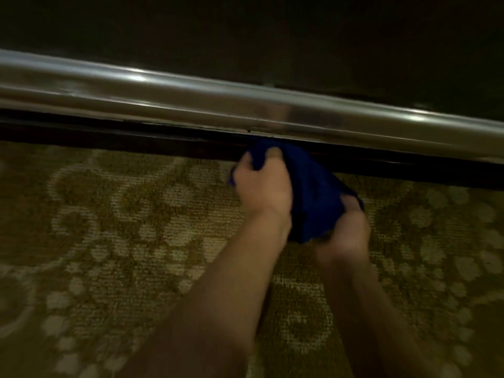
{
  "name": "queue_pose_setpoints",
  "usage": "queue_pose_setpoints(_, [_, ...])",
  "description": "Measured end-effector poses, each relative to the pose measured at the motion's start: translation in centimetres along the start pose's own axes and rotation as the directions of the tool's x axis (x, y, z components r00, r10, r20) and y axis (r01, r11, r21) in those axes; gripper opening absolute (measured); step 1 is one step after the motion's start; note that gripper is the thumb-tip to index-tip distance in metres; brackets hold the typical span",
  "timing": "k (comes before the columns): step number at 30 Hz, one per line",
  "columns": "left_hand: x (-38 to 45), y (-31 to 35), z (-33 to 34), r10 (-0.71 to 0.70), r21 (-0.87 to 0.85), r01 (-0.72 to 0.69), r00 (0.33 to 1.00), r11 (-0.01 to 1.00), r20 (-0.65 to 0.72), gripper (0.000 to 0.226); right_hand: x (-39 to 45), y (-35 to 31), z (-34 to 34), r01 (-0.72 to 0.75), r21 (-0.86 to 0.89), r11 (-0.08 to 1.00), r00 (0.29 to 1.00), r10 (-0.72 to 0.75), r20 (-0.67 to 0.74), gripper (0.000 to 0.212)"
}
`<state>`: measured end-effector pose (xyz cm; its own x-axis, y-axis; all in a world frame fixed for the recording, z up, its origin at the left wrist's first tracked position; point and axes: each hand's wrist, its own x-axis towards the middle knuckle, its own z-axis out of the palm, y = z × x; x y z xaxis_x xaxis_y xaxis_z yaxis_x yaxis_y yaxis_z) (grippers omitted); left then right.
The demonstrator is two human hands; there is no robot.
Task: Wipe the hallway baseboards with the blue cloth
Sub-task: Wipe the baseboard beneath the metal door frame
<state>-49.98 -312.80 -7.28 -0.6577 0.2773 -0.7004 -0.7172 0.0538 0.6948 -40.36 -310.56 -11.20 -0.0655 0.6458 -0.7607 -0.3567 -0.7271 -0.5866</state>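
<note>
- Your left hand (261,184) is gripping the blue cloth (311,186), its fingers (274,154) curling over the bunched top edge and pinching the soft fabric into folds.
- Your right hand (346,230) is holding the cloth's lower end; its fingers are closing round the fabric, though motion blur is hiding exactly how each one lies.
- The cloth is hanging between your two sets of fingers as a deep blue, matte, crumpled mass, its upper part lying against the dark baseboard (136,137) just beyond your left fingers.
- The baseboard is showing as a long, dark, straight band running slantwise across the view, meeting the floor just behind your left fingers.
- Above your fingers, a rounded, glossy metal rail (191,96) is catching bright highlights along its smooth, curved surface; whether the cloth is touching it cannot be told.
- Beyond the rail, the wall (245,31) is looking flat, dark and dull.
- Under your fingers and forearms, the carpet (122,227) is showing a woven, ribbed texture with pale scrolls and petal shapes on an olive-gold ground.
</note>
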Motion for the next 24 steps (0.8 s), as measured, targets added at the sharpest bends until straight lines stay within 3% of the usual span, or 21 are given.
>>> queue_pose_setpoints(1, [0.0,0.1,-0.1,-0.028,0.010,0.027,0.999,1.000,0.031,0.019,0.0,0.1,-0.1,-0.007,0.022,1.000,1.000,0.007,0.001,0.046])
queue_pose_setpoints(3, [0.6,0.9,-1.0,-0.036,0.008,0.036,0.999,0.999,0.021,0.033,0.0,0.2,-0.3,0.006,-0.037,0.999,1.000,-0.006,0.012,0.048])
queue_pose_setpoints(7, [3.2,3.0,-3.4,-0.079,-0.125,0.074,0.996,0.989,-0.039,0.045,-0.2,0.6,0.9,0.044,-0.171,0.984,0.988,-0.017,0.152,0.058])
queue_pose_setpoints(10, [2.9,2.2,-2.0,-0.076,-0.171,0.057,0.991,0.984,-0.112,0.078,-0.2,-0.2,1.0,0.037,-0.143,0.989,0.989,-0.016,0.144,0.059])
queue_pose_setpoints(12, [1.3,1.1,0.0,-0.079,-0.108,0.066,0.990,0.992,-0.118,0.067,0.7,-1.4,-0.1,0.061,-0.131,0.990,0.995,-0.050,0.081,0.061])
queue_pose_setpoints(15, [-0.4,-0.6,1.9,-0.082,0.017,0.082,0.996,0.996,-0.022,0.013,1.6,-2.0,-1.6,0.049,-0.085,0.995,0.998,-0.052,-0.035,0.059])
queue_pose_setpoints(18, [-0.6,0.1,1.5,-0.204,0.120,0.192,0.974,0.974,0.099,0.016,1.2,-1.7,-1.8,0.043,-0.079,0.996,0.997,-0.048,-0.062,0.052])
queue_pose_setpoints(20, [0.4,1.4,-0.2,-0.173,0.028,0.173,0.985,0.985,0.025,0.026,0.6,-1.3,-1.1,0.052,-0.148,0.988,0.998,-0.054,-0.014,0.052])
queue_pose_setpoints(23, [1.0,2.2,-1.2,-0.100,-0.110,0.091,0.992,0.990,-0.076,0.007,-0.1,-1.1,0.0,0.095,-0.181,0.979,0.994,-0.085,0.063,0.049])
queue_pose_setpoints(24, [0.8,2.0,-1.0,-0.085,-0.124,0.073,0.992,0.990,-0.094,0.015,-0.1,-1.4,0.2,0.118,-0.208,0.971,0.991,-0.103,0.082,0.044])
